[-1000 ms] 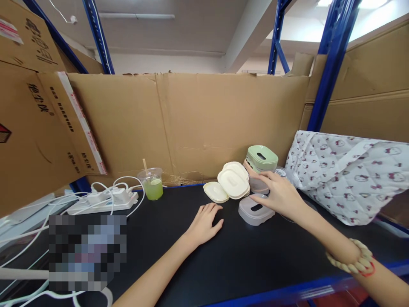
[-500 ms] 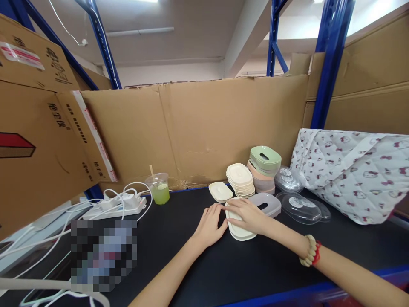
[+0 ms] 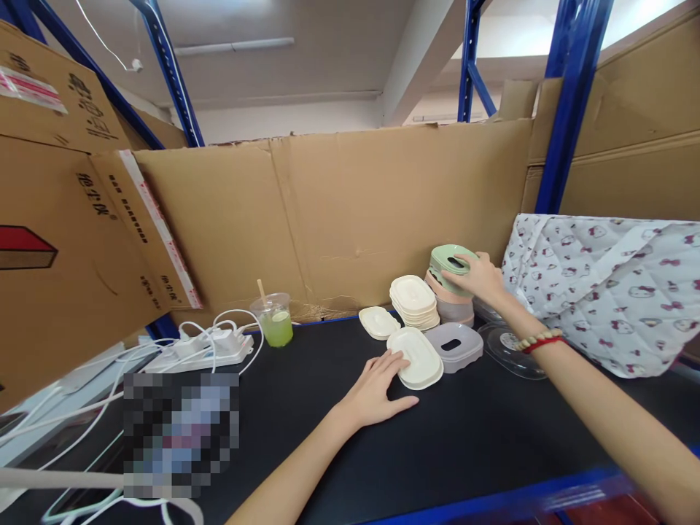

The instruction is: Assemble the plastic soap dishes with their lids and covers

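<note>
My left hand (image 3: pixel 377 390) lies with fingers spread, the fingertips resting on the left edge of a cream lid (image 3: pixel 420 359) on the black tabletop; its thumb is stretched out in front of the lid. My right hand (image 3: pixel 481 281) is curled over the right side of a green lid with a dark slot (image 3: pixel 445 253), which tops a stack of green, peach and grey pieces. Its fingers pinch that lid's rim, partly covering it. A pale grey slotted lid (image 3: pixel 464 357) sits right beside the cream one. Behind are a pile of cream lids (image 3: pixel 414 297) and a single one (image 3: pixel 378 323).
Clear plastic lids (image 3: pixel 508 354) lie under my right forearm, near a quilted white bag (image 3: pixel 607 292). At left are a cup of green drink (image 3: pixel 278 332), a power strip (image 3: pixel 219 348) with tangled cables, and a blurred-out item (image 3: pixel 183 434). Cardboard (image 3: pixel 355 211) walls the back.
My right hand has left the cream lid and moved up and right to the green slotted lid. My left hand stays by the cream lid, its thumb now spread wider.
</note>
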Available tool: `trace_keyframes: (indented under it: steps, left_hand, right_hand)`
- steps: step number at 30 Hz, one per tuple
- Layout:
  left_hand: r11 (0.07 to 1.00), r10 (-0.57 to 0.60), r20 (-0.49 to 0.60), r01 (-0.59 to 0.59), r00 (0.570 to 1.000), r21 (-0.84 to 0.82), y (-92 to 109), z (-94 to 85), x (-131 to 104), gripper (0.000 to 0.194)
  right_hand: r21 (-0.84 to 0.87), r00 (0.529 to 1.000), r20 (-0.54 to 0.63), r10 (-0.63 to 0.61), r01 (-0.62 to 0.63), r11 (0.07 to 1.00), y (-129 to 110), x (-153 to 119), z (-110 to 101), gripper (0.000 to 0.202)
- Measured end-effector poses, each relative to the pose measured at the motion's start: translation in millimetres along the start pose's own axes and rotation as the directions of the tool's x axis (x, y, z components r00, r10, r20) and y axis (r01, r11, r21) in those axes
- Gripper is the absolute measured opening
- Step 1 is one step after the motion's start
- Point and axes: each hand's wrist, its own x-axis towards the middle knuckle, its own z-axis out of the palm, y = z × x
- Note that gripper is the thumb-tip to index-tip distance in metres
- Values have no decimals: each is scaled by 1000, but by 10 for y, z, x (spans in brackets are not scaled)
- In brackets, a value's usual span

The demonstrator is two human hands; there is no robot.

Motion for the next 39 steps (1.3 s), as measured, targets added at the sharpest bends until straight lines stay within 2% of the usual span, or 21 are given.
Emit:
trace_keyframes:
  steps: [2, 4, 6, 7, 8, 10, 11, 12, 13, 14, 15, 17, 18, 20, 22, 25, 28, 33, 35, 37, 39]
  left_hand:
    - [993, -29, -31, 25, 999, -112, -19, 6, -1, 59]
    - [945, -104, -106, 65, 989, -320, -32, -3, 20, 63]
    - [794, -216, -216, 42, 952, -607, -27, -44, 63, 64]
    - [672, -282, -269, -10, 921, -740, -14, -81, 87, 64]
    - [533, -362, -304, -72, 881, -843, 5, -129, 108, 62]
    - [285, -518, -305, -175, 799, -942, 50, -247, 133, 54]
    - [204, -569, -296, -217, 767, -955, 70, -309, 135, 44]
    - [149, -639, -283, -246, 715, -958, 83, -368, 132, 34]
    - [118, -699, -262, -254, 666, -960, 88, -421, 125, 25]
    - [108, -744, -247, -253, 621, -961, 84, -466, 116, 19]
    - [109, -776, -238, -247, 584, -963, 70, -502, 108, 15]
    - [119, -805, -236, -241, 544, -963, 27, -556, 99, 10]
    - [117, -811, -235, -245, 536, -962, 4, -576, 98, 10]
    - [79, -825, -213, -266, 523, -961, -28, -610, 100, 16]
    - [12, -837, -183, -317, 517, -948, -31, -638, 104, 24]
    - [-106, -829, -145, -406, 540, -908, 3, -667, 102, 28]
    - [-171, -799, -119, -412, 590, -895, 37, -677, 88, 31]
    - [-125, -730, -115, -298, 673, -946, 65, -685, 47, 46]
    - [-95, -702, -110, -245, 704, -965, 80, -691, 33, 52]
    - [-77, -693, -107, -221, 713, -972, 92, -699, 25, 50]
    - [-70, -694, -100, -205, 713, -976, 95, -704, 26, 47]
  right_hand:
    - [33, 986, -150, -76, 82, 996, -19, -23, -9, 47]
    - [77, 921, -349, -172, 212, 974, -109, -127, -25, 48]
    - [129, 844, -448, -294, 387, 913, -263, -321, -23, 48]
    - [156, 809, -423, -408, 509, 847, -354, -445, -9, 46]
    - [190, 750, -388, -536, 634, 749, -448, -579, 14, 44]
    - [250, 592, -265, -761, 804, 539, -625, -837, 75, 46]
    - [287, 506, -201, -839, 849, 443, -697, -941, 106, 49]
    - [325, 457, -147, -877, 860, 393, -753, -1016, 130, 53]
    - [357, 433, -101, -896, 856, 373, -790, -1055, 147, 57]
    - [375, 447, -72, -891, 840, 391, -805, -1055, 153, 59]
    - [372, 500, -60, -864, 815, 445, -795, -1016, 151, 59]
    - [292, 667, -85, -740, 727, 622, -700, -846, 131, 52]
    - [217, 765, -129, -631, 643, 734, -618, -733, 120, 48]
    - [60, 907, -180, -380, 395, 917, -410, -504, 111, 47]
    - [-35, 979, -138, -150, 146, 989, -186, -327, 121, 42]
    - [-11, 985, 16, -170, 170, 985, 65, -208, 148, 30]
    - [28, 966, -51, -255, 256, 966, 150, -212, 160, 29]
    - [88, 922, -253, -293, 323, 942, 47, -274, 185, 29]
    - [117, 911, -292, -293, 338, 934, 0, -283, 203, 29]
    - [128, 921, -273, -279, 322, 938, -13, -274, 215, 29]
    - [110, 948, -194, -253, 277, 955, 17, -251, 213, 28]
